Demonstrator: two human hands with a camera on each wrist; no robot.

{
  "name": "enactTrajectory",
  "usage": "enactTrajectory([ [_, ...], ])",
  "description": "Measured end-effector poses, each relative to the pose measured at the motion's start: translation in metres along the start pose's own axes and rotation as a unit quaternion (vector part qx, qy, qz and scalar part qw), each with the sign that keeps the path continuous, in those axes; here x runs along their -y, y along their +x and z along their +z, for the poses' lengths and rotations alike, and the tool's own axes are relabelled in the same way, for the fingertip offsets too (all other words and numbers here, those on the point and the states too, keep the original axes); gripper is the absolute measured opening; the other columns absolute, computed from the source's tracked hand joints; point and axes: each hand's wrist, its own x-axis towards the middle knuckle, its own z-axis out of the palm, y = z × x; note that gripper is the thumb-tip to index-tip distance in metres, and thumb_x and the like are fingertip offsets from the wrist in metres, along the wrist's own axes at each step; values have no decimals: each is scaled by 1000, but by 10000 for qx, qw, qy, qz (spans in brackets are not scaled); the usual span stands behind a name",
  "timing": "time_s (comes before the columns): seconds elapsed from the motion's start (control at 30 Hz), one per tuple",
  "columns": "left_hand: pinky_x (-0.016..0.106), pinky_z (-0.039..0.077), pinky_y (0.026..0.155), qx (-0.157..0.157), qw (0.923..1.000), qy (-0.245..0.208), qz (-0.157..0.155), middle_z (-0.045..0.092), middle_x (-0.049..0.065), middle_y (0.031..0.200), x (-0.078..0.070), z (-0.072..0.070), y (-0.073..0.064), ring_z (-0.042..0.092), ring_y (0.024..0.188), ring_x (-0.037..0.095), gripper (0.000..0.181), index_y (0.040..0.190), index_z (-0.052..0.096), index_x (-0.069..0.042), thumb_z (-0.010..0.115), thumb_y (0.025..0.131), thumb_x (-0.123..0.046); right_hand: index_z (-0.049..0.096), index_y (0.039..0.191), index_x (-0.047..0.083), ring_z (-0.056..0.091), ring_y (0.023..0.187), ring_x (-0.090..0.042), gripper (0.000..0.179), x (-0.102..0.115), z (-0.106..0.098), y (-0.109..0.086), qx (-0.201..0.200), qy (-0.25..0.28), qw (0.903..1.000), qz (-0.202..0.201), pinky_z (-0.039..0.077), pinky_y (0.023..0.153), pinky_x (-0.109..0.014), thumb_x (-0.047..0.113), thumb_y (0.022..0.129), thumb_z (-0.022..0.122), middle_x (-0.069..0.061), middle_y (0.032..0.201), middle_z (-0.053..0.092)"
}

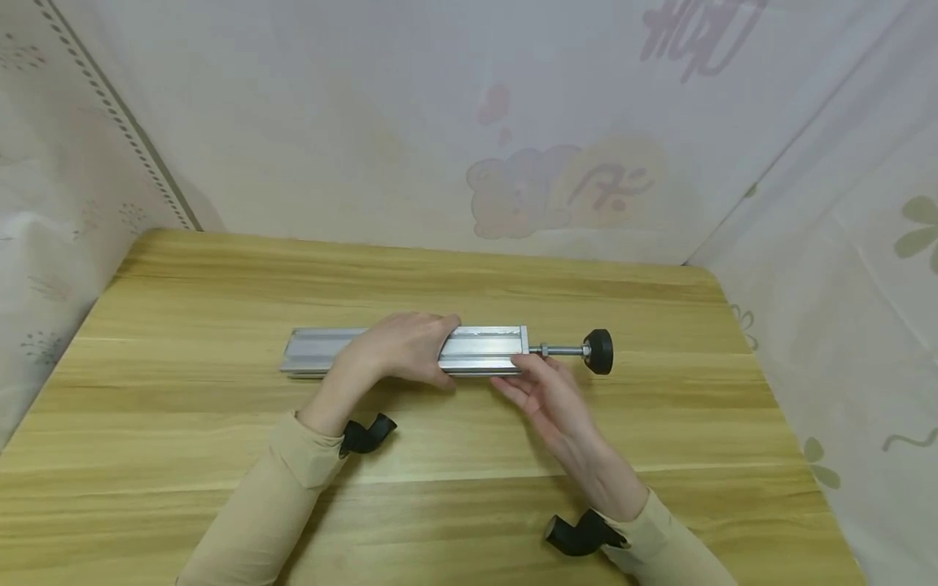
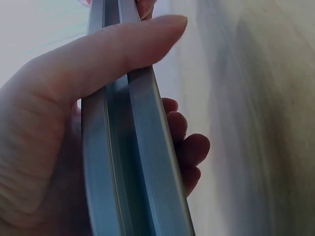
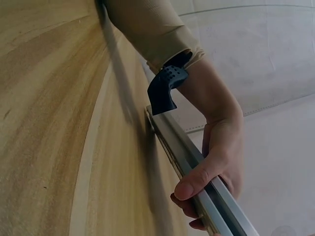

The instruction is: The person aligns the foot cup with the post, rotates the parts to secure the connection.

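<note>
A slotted silver aluminium profile [image 1: 479, 346] lies lengthwise across the middle of the head view, close over the tabletop. From its capped right end sticks a threaded levelling foot [image 1: 599, 352] with a nut and a black round base. My left hand [image 1: 410, 346] grips the profile near its middle; in the left wrist view the thumb [image 2: 113, 56] crosses the slotted side and fingertips [image 2: 192, 150] curl out beyond the far edge. My right hand [image 1: 545, 395] holds the right end between its digits, with one on the top face and others low at the near side.
The wood-grain table [image 1: 454, 480] has rounded back corners, with patterned fabric [image 1: 352, 122] hanging behind it and at both sides. Black curved wrist mounts [image 1: 366, 435] show at both beige sleeves [image 1: 271, 496].
</note>
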Motion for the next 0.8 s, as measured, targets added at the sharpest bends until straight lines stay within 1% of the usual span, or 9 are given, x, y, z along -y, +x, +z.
enactTrajectory([
  [0.17, 37, 53, 78, 27, 9999, 93, -43, 68, -1, 97, 0, 5, 4, 61, 83, 15, 61, 113, 60, -13, 89, 69, -42, 43, 144, 0, 70, 116, -23, 46, -2, 0, 2, -189, 143, 9995, 216, 53, 105, -36, 6, 100, 54, -14, 131, 63],
  [0.27, 36, 53, 76, 2, 9999, 135, -24, 69, -1, 96, 2, 8, 6, 61, 81, 15, 59, 112, 60, -12, 89, 69, -41, 44, 146, 0, 70, 117, -23, 47, -3, 0, 2, -253, 186, 9991, 300, 53, 105, -35, 6, 100, 53, -16, 134, 62],
  [0.57, 34, 50, 70, -58, 9999, 106, -35, 67, -3, 92, 7, 14, 11, 59, 77, 14, 56, 106, 59, -16, 88, 66, -42, 46, 148, 1, 67, 122, -25, 49, -6, -3, 5, -302, 244, 9983, 433, 53, 106, -35, 7, 100, 53, -20, 142, 58],
  [0.8, 35, 51, 72, -16, 9998, 163, -98, 69, -3, 94, 8, 16, 13, 61, 79, 15, 55, 107, 60, -16, 87, 67, -43, 45, 149, 2, 64, 126, -25, 49, -7, -5, 11, -344, 221, 9979, 509, 51, 108, -36, 8, 101, 52, -20, 144, 57],
])
